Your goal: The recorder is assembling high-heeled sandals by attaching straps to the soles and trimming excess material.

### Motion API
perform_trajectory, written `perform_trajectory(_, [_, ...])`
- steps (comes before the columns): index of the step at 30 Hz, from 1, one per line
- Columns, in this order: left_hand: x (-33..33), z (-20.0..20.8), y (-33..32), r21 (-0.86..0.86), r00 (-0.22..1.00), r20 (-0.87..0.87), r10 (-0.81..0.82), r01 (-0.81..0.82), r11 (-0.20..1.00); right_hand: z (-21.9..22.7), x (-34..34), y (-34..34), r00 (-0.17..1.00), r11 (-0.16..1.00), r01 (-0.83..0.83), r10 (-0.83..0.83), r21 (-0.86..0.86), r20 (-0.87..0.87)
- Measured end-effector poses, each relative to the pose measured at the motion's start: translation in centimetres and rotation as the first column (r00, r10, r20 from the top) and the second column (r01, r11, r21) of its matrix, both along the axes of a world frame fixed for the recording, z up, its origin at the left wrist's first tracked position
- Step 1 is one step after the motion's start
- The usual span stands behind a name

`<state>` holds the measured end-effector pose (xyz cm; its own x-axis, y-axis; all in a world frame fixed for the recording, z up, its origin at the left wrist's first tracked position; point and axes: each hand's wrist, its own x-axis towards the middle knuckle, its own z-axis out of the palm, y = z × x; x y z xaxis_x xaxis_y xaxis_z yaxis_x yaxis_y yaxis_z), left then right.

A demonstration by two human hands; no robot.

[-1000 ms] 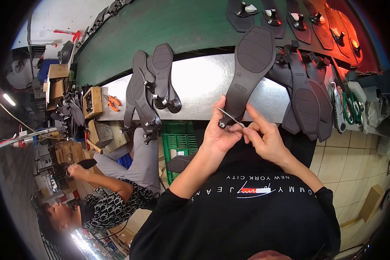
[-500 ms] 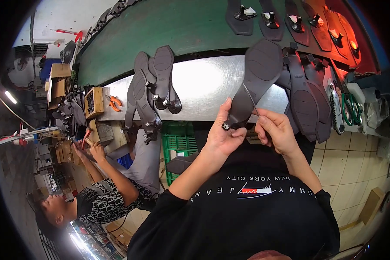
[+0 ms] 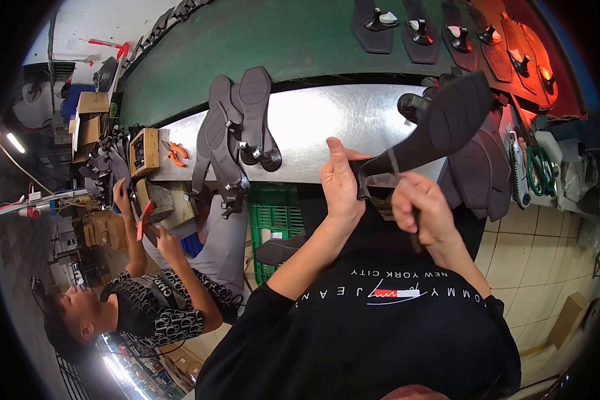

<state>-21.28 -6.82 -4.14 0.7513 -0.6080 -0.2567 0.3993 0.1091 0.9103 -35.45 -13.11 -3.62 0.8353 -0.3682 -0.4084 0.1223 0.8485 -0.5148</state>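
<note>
A dark shoe sole (image 3: 450, 117) is tilted over the metal bench edge, its wide toe end up to the right and its narrow heel end low. My left hand (image 3: 341, 183) grips that heel end, thumb raised, with fingers partly hidden behind the sole. Closed around a thin pointed tool, my right hand (image 3: 421, 205) is just right of the heel end. The tool's blurred grey shaft (image 3: 393, 162) crosses the sole's narrow part, and a dark end shows below my fist. Behind the sole, a black heeled piece (image 3: 413, 107) rests on the bench.
More dark soles (image 3: 237, 133) are stacked left on the metal bench (image 3: 327, 110), others (image 3: 483, 173) at right. Orange pliers (image 3: 175, 154), green-handled scissors (image 3: 540, 170) and a cutter knife (image 3: 519, 170) lie around. A co-worker (image 3: 160, 293) holding a red-handled tool sits left. A green crate (image 3: 273, 223) stands below.
The sole has swung so its toe end points further right and turned partly edge-on. My right hand closed into a fist around the tool. The co-worker's hands moved apart.
</note>
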Motion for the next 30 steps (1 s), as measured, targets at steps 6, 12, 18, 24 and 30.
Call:
perform_trajectory(6, [1.6, 0.1, -0.7, -0.023, 0.765, -0.643, 0.035, -0.066, 0.998, 0.8, -0.8, -1.0, 1.000, 0.941, 0.027, -0.025, -0.338, 0.011])
perform_trajectory(12, [1.7, -0.7, 0.0, -0.335, 0.307, -0.889, -0.339, 0.069, 0.940, 2.2, -0.1, 0.9, 0.990, 0.823, -0.131, 0.082, -0.552, -0.112])
perform_trajectory(18, [0.8, 0.8, -0.4, -0.186, 0.543, -0.805, -0.238, 0.151, 0.971, 0.4, 0.0, 1.6, 0.988, 0.799, -0.048, -0.049, -0.599, -0.144])
perform_trajectory(24, [0.9, 0.6, -0.2, -0.015, 0.968, -0.221, -0.123, 0.122, 0.992, -0.4, -0.2, 1.1, 0.959, 0.196, -0.076, -0.253, -0.978, -0.125])
perform_trajectory(30, [1.0, 0.6, 0.0, 0.048, 0.950, -0.273, -0.152, 0.171, 0.984, -0.1, -0.1, 0.8, 0.980, -0.060, -0.168, -0.116, -0.984, -0.161])
